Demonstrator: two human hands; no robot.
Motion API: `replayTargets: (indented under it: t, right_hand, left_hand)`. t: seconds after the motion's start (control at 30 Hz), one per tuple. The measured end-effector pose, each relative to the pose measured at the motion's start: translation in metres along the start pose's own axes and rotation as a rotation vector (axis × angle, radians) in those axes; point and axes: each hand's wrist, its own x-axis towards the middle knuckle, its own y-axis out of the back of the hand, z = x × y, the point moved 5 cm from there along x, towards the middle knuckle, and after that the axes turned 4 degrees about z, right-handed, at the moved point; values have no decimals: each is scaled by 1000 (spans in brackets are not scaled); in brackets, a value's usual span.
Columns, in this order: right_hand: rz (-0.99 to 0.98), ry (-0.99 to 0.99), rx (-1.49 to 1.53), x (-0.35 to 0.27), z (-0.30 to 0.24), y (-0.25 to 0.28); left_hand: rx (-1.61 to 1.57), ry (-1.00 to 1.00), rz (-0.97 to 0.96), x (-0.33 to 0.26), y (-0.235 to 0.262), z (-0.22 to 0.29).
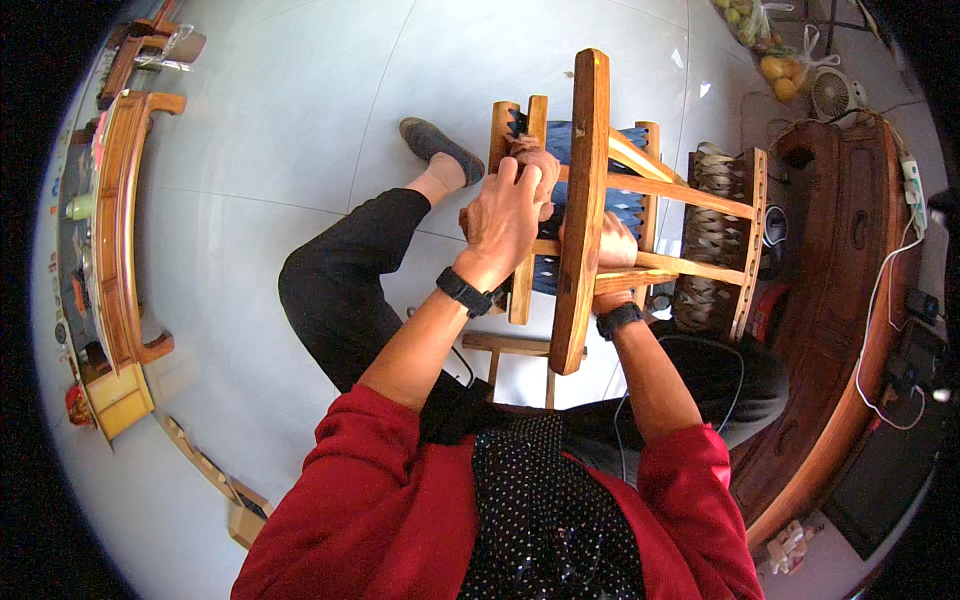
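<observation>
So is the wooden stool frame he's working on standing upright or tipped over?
Tipped. The wooden stool frame lies across the lap, legs pointing sideways, blue webbing facing away; left hand and right hand grip it.

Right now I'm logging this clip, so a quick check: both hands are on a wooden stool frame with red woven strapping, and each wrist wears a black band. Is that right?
Not quite. The head view shows the strapping is blue, not red. The rest holds: the left hand and right hand are both on the wooden stool frame, and each wrist wears a black band.
</observation>
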Motion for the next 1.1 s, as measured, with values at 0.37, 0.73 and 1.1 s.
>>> replayTargets:
  t: [0.37, 0.73, 1.1]
  right_hand:
    - [86, 4, -41, 6, 1, -3]
    - [23, 15, -20, 5, -2, -1]
    - [-47, -17, -49, 3, 4, -9]
  left_hand:
    - [-1, -83, 84, 90, 4, -17]
    - [-138, -34, -18, 67, 9, -6]
    - [-95, -116, -115, 28, 17, -3]
